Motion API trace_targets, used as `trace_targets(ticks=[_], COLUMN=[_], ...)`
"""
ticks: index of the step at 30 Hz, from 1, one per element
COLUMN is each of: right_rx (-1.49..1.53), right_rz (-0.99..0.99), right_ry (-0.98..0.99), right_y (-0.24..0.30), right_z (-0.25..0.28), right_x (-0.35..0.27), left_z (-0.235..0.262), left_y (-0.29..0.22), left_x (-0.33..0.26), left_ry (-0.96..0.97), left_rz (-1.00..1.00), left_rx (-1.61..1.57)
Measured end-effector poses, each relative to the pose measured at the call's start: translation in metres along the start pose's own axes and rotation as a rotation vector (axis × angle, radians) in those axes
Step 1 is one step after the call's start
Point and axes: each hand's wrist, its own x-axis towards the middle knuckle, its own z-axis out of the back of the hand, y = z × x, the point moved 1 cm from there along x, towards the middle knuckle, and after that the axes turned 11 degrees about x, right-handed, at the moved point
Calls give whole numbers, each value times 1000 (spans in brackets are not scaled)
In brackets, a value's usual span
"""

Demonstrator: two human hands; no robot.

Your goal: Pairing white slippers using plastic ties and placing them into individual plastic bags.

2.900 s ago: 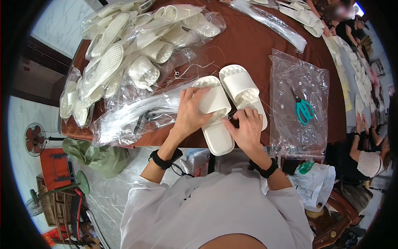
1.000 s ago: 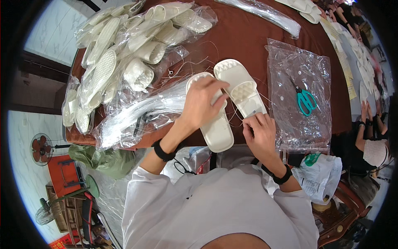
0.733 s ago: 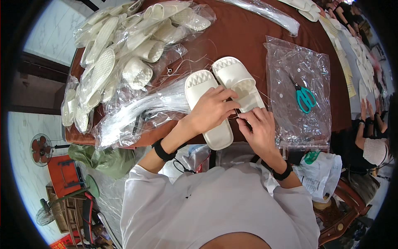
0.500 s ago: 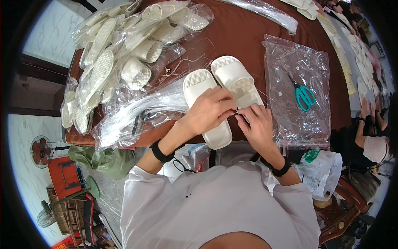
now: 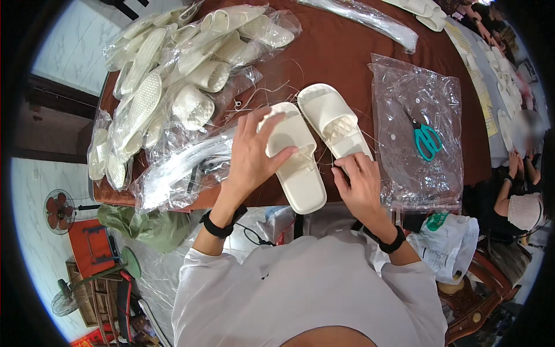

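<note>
Two cream-white slide slippers lie side by side on the brown cloth, toes pointing away from me. My left hand (image 5: pixel 252 151) is open, its fingers spread over the strap of the left slipper (image 5: pixel 304 184). At the heel of the right slipper (image 5: pixel 329 110), my right hand (image 5: pixel 359 178) has its fingers curled, with a small dark bit at the fingertips that I cannot make out. Thin clear strands stick out between and beside the slippers. Left of them lies a bundle of clear plastic strips (image 5: pixel 173 180).
Bagged white slippers (image 5: pixel 144 98) are heaped at the far left. On the right, teal-handled scissors (image 5: pixel 426 141) rest on a clear plastic bag (image 5: pixel 416 92). Another clear bundle (image 5: pixel 370 23) lies at the back. Beyond the table's right edge a person (image 5: pixel 520 196) sits.
My left hand has left the right hand's fingertips, moved left and opened over the left slipper. The right hand has stayed by the right slipper's heel.
</note>
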Motion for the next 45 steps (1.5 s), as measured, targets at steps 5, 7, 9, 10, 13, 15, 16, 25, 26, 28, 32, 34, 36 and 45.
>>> trace_targets(ticks=[5,7,9,10,13,15,16,25,26,28,32,34,36,45], right_rx=[8,40,84,87,199,282,315,1036,1087,820,563,615,467,-66], right_rz=[46,46,9,-29,-71,-74,-84,-187,-177,-214,-347,-436,-494,-482], right_ry=[-11,-9,-18,-35,-160,-230,-247,-449,-475,-427,-561,-542,-464,-398], right_y=[3,0,-7,-8,-15,-7,-1,33,40,37,6,-18,-84,-426], right_z=[-7,-21,-37,-46,-59,-56,-48,67,93,138,203,227,250,305], right_x=[21,33,40,43,47,49,48,38,39,31,19,29,29,42], left_z=[-24,-30,-33,-30,-23,-15,-5,43,40,34,10,-2,-11,15], left_y=[20,27,23,20,5,-1,-9,-74,-76,-75,-80,-78,-73,-13], left_x=[-7,-9,-5,-5,-1,0,1,10,11,10,6,4,0,-14], left_ry=[177,184,190,157,82,15,12,-445,-449,-368,-101,-78,-41,239], left_rz=[23,34,33,46,46,59,32,-256,-267,-293,-190,-232,-223,-120], left_rx=[2,-52,-117,-136,-145,-100,-122,-271,-284,-360,-524,-497,-526,-406])
